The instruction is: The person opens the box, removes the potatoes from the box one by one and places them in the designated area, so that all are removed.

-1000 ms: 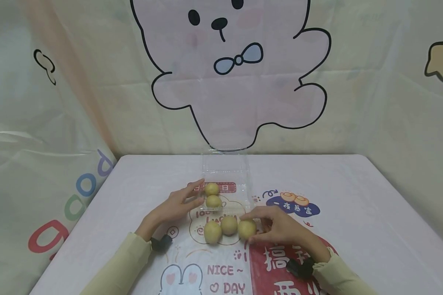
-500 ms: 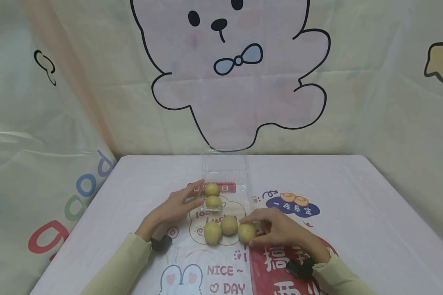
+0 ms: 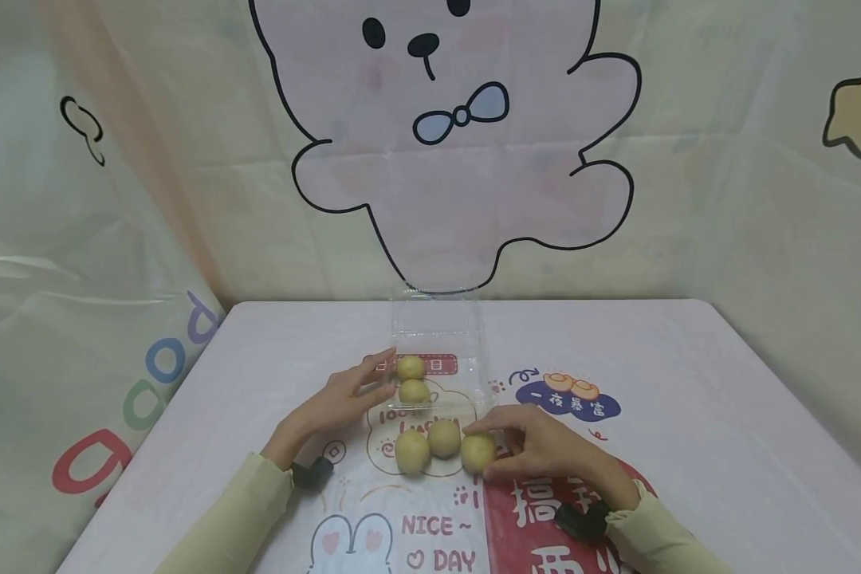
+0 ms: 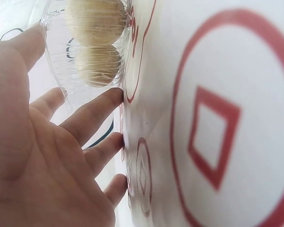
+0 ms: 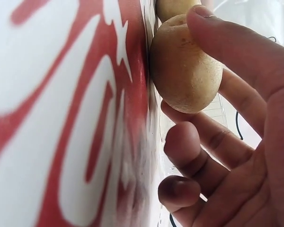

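Yellowish fruits (image 3: 444, 438): three in a close row on the desk (image 3: 617, 335), well in from both side edges, apparently grouped for easy reach. With the right hand (image 3: 545, 446), pinches the rightmost fruit (image 3: 478, 454) between thumb (image 5: 236, 40) and fingers (image 5: 241, 99), probably to keep it from rolling. Beyond, two more inside the clear container (image 3: 469, 391), by its left wall, likely as a stop. Touches that side with spread fingers of the left hand (image 3: 337, 399), seemingly to steady light plastic. Farthest, by the desk's far edge, open lid (image 3: 438, 315).
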Tool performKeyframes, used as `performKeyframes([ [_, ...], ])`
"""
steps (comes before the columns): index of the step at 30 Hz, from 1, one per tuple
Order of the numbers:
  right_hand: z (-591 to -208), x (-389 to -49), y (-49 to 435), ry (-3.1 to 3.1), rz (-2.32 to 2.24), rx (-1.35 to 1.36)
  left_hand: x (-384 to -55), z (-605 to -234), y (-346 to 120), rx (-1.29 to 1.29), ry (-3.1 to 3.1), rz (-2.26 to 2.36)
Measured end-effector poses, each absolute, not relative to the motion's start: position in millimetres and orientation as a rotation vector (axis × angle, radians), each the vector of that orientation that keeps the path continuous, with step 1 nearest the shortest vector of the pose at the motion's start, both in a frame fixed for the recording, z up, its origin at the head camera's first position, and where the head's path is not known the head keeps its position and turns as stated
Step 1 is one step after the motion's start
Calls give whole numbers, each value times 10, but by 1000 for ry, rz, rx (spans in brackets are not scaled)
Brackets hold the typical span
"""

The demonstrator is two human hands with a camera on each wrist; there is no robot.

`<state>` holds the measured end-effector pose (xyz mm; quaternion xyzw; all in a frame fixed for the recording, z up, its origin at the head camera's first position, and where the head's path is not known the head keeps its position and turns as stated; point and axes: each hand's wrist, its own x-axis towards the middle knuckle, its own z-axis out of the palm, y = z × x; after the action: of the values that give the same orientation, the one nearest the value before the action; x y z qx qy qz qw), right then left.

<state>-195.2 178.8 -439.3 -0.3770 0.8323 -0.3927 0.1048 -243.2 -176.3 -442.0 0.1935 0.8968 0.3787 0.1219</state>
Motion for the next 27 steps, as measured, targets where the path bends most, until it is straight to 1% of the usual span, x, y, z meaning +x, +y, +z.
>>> performKeyframes([
  [10, -4426, -1964, 1783, 2437, -1166, -1160, -2433, -4413, -1775, 581, 2607, 1108],
  [27, -4387, -1946, 1803, 2446, -1117, -1082, -2442, -4415, -1774, 587, 2603, 1114],
])
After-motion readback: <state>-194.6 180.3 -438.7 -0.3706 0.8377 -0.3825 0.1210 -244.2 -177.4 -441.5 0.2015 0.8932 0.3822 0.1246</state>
